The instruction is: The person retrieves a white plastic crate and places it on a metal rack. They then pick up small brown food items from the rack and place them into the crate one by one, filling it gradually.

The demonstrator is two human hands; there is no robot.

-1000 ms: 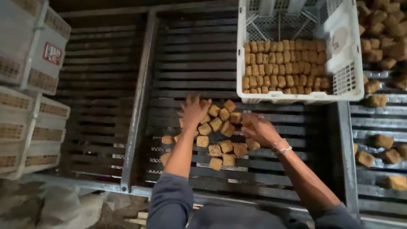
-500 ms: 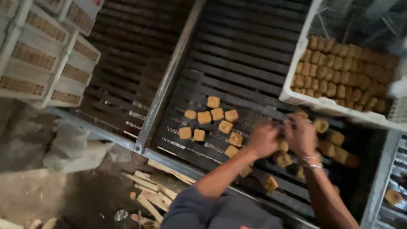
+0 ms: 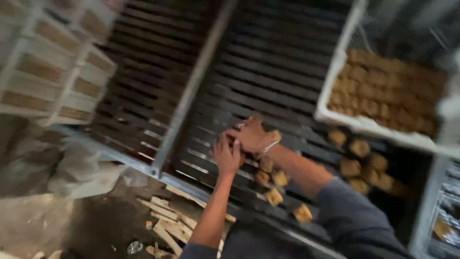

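Hands (image 3: 239, 144) together over brown cubes (image 3: 270, 177) near rack edge (image 3: 191, 91), grip indiscernible through blur.

left hand (image 3: 226, 156), right hand (image 3: 250, 135) — touching, seemingly cupped

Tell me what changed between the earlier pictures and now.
Both hands moved left across the slatted rack: the left hand and the right hand now meet over the leftmost brown cubes, covering most of that group. The white crate of cubes stayed at the rack's far right.
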